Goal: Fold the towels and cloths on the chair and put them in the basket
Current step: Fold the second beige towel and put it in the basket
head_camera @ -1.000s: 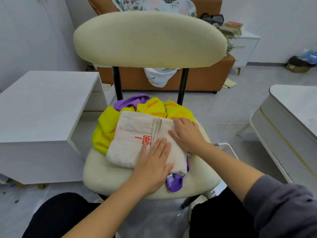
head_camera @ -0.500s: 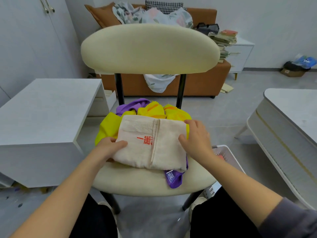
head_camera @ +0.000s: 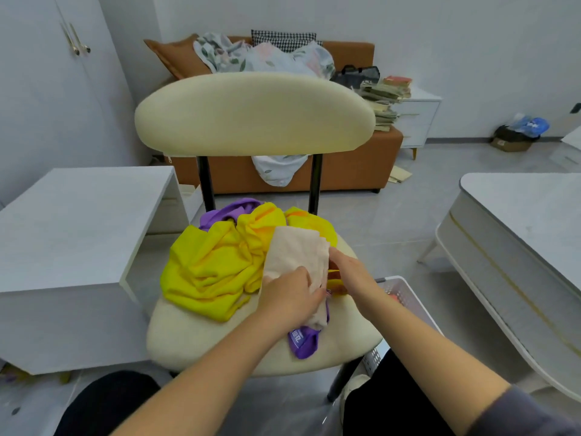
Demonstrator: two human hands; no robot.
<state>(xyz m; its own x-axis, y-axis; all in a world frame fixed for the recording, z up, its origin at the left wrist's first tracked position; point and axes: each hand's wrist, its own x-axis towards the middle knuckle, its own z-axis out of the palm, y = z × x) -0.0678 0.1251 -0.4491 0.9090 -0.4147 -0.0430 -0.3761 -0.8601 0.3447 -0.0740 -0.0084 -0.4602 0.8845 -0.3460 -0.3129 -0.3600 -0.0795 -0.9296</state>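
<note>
Both hands [head_camera: 290, 297] [head_camera: 352, 275] grip the beige towel [head_camera: 297, 250] between them.

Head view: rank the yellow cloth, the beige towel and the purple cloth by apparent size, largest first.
1. Yellow cloth: largest, lying loose and crumpled.
2. Beige towel: smaller, folded up.
3. Purple cloth: smallest as seen, but mostly buried under the other two, so its real size is unsure.
</note>
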